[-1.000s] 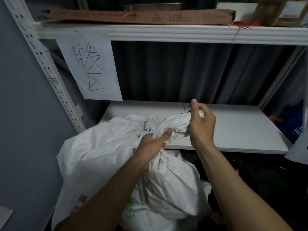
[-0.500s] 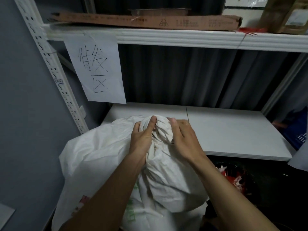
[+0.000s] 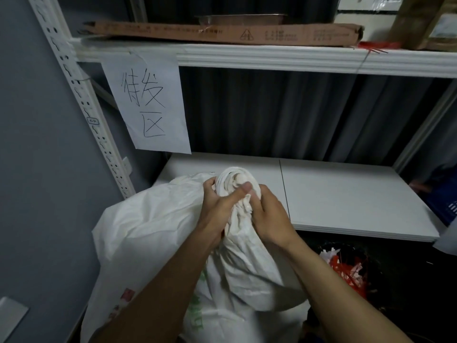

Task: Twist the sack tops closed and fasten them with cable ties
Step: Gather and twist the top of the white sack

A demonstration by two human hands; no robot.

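A large white woven sack (image 3: pixel 148 233) stands in front of the shelf, leaning left. Its top (image 3: pixel 235 180) is gathered into a bunched, twisted knob. My left hand (image 3: pixel 220 209) wraps the neck from the left, thumb lying across the front of the bunch. My right hand (image 3: pixel 269 219) clasps the neck from the right, just below the knob. Both hands touch each other around the fabric. No cable tie can be made out at the neck or in either hand.
A white shelf board (image 3: pixel 346 199) lies right behind the sack. A handwritten paper sign (image 3: pixel 146 107) hangs from the upper shelf (image 3: pixel 272 58), which carries a long cardboard box (image 3: pixel 222 33). Red and white strips (image 3: pixel 346 266) lie in the dark space lower right. A grey wall is on the left.
My right hand came down from pulling the loose sack mouth and closed on the neck. The spread fabric is now bunched into a tight knob between both hands.
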